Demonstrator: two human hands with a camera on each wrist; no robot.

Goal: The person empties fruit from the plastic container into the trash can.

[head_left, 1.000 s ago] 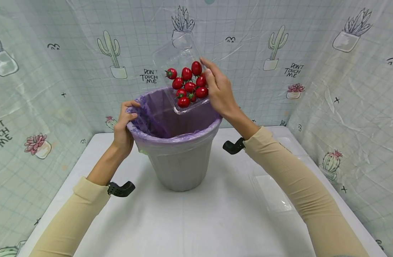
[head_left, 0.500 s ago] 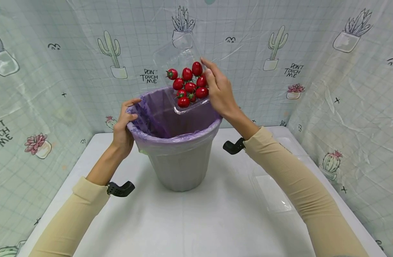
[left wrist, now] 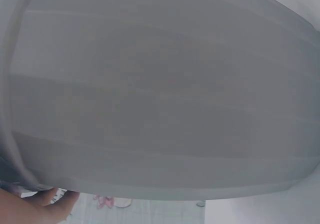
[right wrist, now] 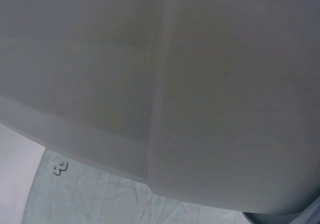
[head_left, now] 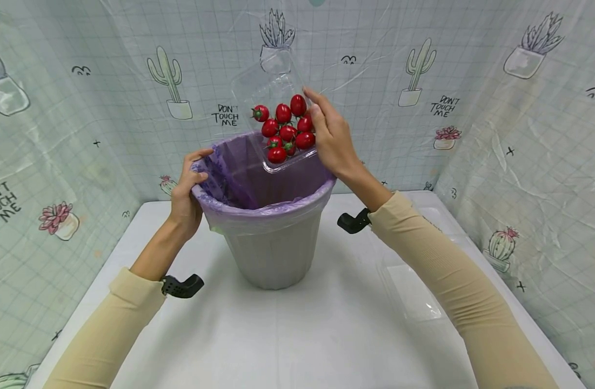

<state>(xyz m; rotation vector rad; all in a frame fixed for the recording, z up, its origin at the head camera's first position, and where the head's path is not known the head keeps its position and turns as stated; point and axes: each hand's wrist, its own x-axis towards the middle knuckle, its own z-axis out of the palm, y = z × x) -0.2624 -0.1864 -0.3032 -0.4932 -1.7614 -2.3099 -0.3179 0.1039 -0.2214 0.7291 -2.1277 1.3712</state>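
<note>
A grey bin [head_left: 273,248] stands upright on the table, with a purple bag [head_left: 278,209] folded over its rim. My left hand [head_left: 182,194] grips the left side of that rim, fingers and thumb over the bag. Above the bin's mouth, my right hand [head_left: 335,140] holds a clear plastic tray [head_left: 265,81] by its right edge. The tray is tilted, its lower corner overlapping the bin's opening. Several red cherry tomatoes [head_left: 287,132] lie gathered in its lower part. Both wrist views are mostly filled by the bin's wall; left fingers [left wrist: 52,206] show at the lower left.
A clear plastic lid or tray [head_left: 414,292] lies flat on the white table [head_left: 278,340] to the right, partly under my right forearm. Another clear piece [head_left: 435,217] sits farther back. A patterned curtain [head_left: 375,108] hangs close behind the bin and along both sides.
</note>
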